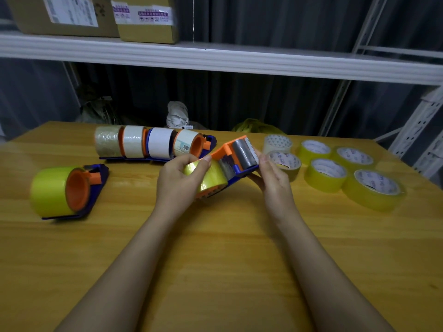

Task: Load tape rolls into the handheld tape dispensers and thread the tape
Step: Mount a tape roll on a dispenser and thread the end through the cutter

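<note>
Above the middle of the wooden table (215,248) I hold a blue and orange tape dispenser (236,156) loaded with a yellow tape roll (211,179). My left hand (178,183) grips the roll, thumb and fingers curled over it. My right hand (272,178) holds the dispenser's front end by the grey roller and toothed blade, fingers wrapped under it. A strip of tape runs from the roll towards the roller.
A loaded yellow dispenser (64,190) lies at left. Several loaded dispensers (153,143) stand in a row behind. Several loose tape rolls (335,168) lie at right. A white shelf (215,58) with cardboard boxes (91,15) hangs overhead.
</note>
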A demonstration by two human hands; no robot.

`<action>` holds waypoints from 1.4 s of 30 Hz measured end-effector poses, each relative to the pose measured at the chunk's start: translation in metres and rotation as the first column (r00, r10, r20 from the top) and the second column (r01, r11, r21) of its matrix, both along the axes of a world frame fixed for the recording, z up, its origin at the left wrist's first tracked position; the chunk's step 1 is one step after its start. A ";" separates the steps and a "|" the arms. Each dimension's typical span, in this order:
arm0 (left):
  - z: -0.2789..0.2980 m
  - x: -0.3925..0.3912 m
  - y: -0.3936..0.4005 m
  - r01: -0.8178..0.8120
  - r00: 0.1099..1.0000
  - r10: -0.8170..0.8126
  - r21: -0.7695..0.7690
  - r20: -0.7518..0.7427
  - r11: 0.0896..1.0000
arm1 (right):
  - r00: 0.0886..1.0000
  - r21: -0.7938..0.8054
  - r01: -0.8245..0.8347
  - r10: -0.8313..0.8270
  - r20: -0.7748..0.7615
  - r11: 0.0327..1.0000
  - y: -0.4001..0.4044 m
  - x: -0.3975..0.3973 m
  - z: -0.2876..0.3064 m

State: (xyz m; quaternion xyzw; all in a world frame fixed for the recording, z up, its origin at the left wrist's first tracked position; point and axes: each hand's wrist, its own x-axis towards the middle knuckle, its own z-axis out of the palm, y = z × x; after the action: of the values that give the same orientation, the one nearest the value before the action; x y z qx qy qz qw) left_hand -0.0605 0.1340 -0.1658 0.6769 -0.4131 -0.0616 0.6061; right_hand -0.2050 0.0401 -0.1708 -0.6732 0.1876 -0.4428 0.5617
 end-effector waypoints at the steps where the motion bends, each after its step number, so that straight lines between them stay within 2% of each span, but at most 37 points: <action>1: 0.000 0.000 0.000 0.002 1.000 -0.002 -0.001 -0.012 1.000 | 1.000 0.014 -0.011 0.011 -0.008 1.000 0.001 0.001 0.000; 3: 0.000 0.001 0.000 0.007 0.999 -0.007 -0.002 -0.034 1.000 | 0.999 0.057 -0.036 0.036 -0.009 0.998 0.000 0.002 -0.001; 7: 0.001 0.000 0.001 -0.002 0.991 0.002 0.001 -0.134 1.000 | 0.988 0.247 -0.150 0.139 0.062 0.957 -0.003 0.005 -0.005; 9: 0.000 0.000 0.000 -0.011 0.983 0.014 0.017 -0.185 1.000 | 0.985 0.296 -0.169 0.170 0.021 0.940 -0.004 0.004 -0.006; 12: 0.003 0.001 -0.001 -0.058 0.959 0.045 -0.038 -0.281 0.998 | 0.989 0.331 -0.089 0.124 -0.084 0.939 -0.007 0.002 -0.009; 14: 0.005 0.004 -0.001 -0.109 0.959 0.089 -0.060 -0.269 0.992 | 0.996 0.210 0.029 -0.010 -0.089 0.977 -0.008 0.000 -0.008; 16: 0.005 0.005 -0.001 -0.109 0.965 0.095 -0.046 -0.243 0.993 | 0.992 0.002 0.128 -0.127 -0.015 0.992 -0.005 -0.002 -0.004; 19: 0.002 0.002 -0.003 -0.080 0.962 0.066 -0.040 -0.266 0.996 | 0.987 -0.145 0.160 -0.155 0.044 0.976 0.004 0.001 0.001; 26: 0.003 -0.010 -0.005 -0.020 0.966 0.010 -0.038 -0.259 0.999 | 0.967 -0.037 0.238 -0.233 0.104 0.971 0.009 0.004 0.001; 32: 0.003 -0.013 -0.004 -0.014 0.960 0.002 -0.043 -0.281 0.999 | 0.966 0.046 0.230 -0.234 0.109 0.972 0.009 0.006 0.001; 34: 0.002 -0.011 -0.006 -0.018 0.943 -0.001 -0.054 -0.332 0.998 | 0.975 0.097 0.203 -0.210 0.068 0.974 0.009 0.009 -0.003; 36: 0.002 -0.006 -0.007 -0.033 0.891 -0.017 -0.100 -0.454 0.994 | 0.987 0.142 0.163 -0.161 -0.020 0.976 0.009 0.012 -0.011; 38: 0.003 -0.001 -0.009 -0.067 0.851 -0.026 -0.158 -0.524 0.985 | 0.986 0.108 0.154 -0.147 -0.073 0.982 0.010 0.013 -0.014; 42: 0.006 -0.004 -0.012 -0.040 0.895 -0.022 -0.130 -0.445 0.991 | 0.994 0.024 0.084 -0.082 -0.072 0.996 0.012 0.010 -0.006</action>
State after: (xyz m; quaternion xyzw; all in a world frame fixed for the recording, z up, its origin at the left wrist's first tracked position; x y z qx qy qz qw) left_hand -0.0649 0.1224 -0.1598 0.6037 -0.2634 -0.1840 0.7296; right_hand -0.1949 0.0524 -0.1772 -0.6725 0.2411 -0.4391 0.5448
